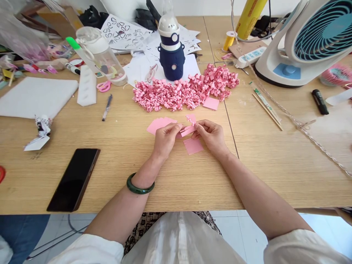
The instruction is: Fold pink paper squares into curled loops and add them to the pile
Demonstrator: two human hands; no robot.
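Between my two hands, just above the table, is a folded pink paper strip. My left hand pinches its left end between thumb and fingers. At the other end, my right hand closes thumb and forefinger on the strip. A small curled pink piece shows just above the fingertips. On the table, a fan of pink paper sheets lies beyond my left hand, and a square pink sheet lies below the strip. Behind them stretches a long heap of pink paper curls, with another pink square at its edge.
A dark blue bottle stands behind the heap. To the left are a clear jug, pink scissors, a pen and a phone. A fan, wooden sticks, a marker and a twisted cord are right.
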